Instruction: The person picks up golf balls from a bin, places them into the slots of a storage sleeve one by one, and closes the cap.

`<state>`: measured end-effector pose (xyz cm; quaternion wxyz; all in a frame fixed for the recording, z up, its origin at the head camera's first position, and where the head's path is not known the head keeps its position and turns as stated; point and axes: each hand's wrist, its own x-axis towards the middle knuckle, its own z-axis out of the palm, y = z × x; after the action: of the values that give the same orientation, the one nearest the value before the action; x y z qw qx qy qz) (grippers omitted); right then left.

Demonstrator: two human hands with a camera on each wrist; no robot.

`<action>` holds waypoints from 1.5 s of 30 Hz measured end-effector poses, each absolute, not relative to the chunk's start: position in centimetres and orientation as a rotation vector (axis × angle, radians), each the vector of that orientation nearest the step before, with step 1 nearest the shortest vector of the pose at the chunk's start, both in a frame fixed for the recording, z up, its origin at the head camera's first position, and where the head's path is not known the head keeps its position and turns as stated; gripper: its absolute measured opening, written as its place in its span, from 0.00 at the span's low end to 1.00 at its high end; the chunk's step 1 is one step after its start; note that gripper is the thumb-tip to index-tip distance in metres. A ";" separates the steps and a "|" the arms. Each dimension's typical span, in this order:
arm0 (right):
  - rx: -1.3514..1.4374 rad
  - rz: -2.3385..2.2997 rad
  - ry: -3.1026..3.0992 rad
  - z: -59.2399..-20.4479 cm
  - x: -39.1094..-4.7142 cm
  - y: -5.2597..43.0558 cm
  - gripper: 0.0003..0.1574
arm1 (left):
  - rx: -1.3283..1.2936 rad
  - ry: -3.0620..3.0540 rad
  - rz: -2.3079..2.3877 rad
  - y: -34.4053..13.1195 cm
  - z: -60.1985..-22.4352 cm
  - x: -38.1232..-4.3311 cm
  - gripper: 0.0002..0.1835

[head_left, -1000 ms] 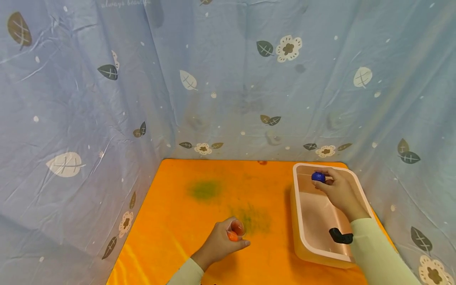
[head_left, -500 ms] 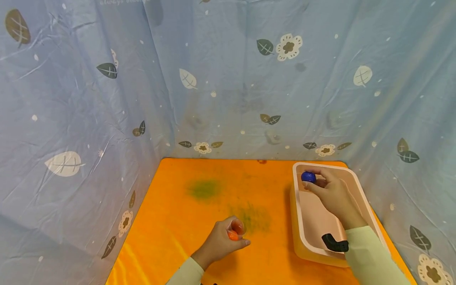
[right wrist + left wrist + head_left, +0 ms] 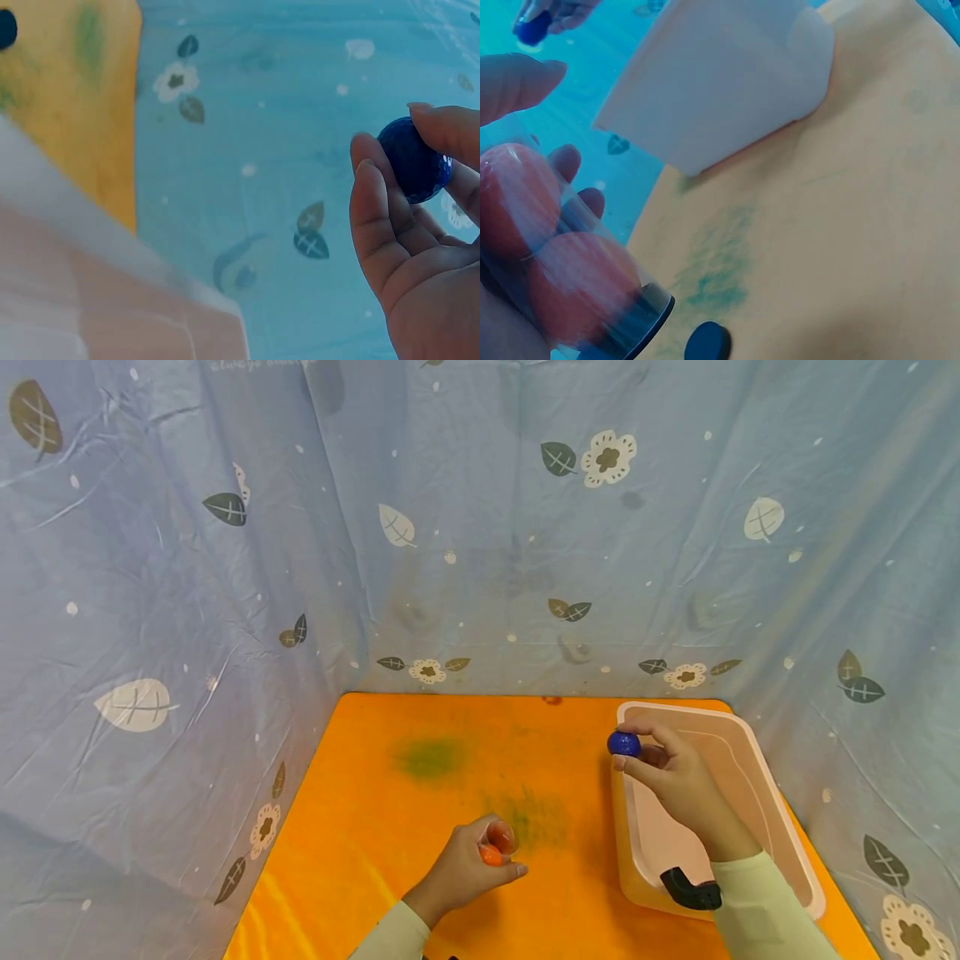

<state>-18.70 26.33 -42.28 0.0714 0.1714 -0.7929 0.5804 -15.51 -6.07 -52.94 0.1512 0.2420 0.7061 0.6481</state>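
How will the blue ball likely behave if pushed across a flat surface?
The blue ball is round, so it would probably roll readily. Its dimpled surface looks undented between the fingers, suggesting it is stiff. Its sheen may make it slippery.

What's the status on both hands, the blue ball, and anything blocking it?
Right hand pinching blue ball, held clear of tub. Left hand gripping clear tube, two orange balls inside. No obstruction visible between blue ball and tube.

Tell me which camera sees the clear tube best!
The left wrist view: the tube is close up, with two balls showing through its wall. The head view shows its open end; the left hand hides much of it. The right wrist view doesn't show it.
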 end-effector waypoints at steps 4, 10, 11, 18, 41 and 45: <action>0.568 1.776 -2.399 -42.1 -18.0 25.1 0.25 | 0.685 2.023 1.859 -6.1 -53.1 -15.5 0.17; 0.660 1.876 -2.391 -42.3 -17.5 23.2 0.23 | 0.687 2.024 1.855 -6.0 -53.1 -15.6 0.17; 0.664 1.888 -2.393 -42.4 -17.4 22.9 0.23 | 0.686 2.025 1.855 -6.0 -53.1 -15.6 0.17; 0.737 1.998 -2.370 -42.9 -16.5 20.6 0.22 | 0.694 2.054 1.841 -5.9 -52.9 -15.6 0.16; 1.017 1.822 -2.420 -46.7 -14.8 14.7 0.20 | 0.917 2.063 1.886 -5.7 -52.8 -15.4 0.24; 1.039 1.784 -2.430 -46.9 -14.6 14.3 0.20 | 0.973 2.040 1.899 -5.7 -53.1 -15.5 0.26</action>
<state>-14.61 14.25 -46.91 -0.0235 0.3257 -0.7619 0.5594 -15.51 -5.68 -53.14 0.0945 0.3281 0.6879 0.6404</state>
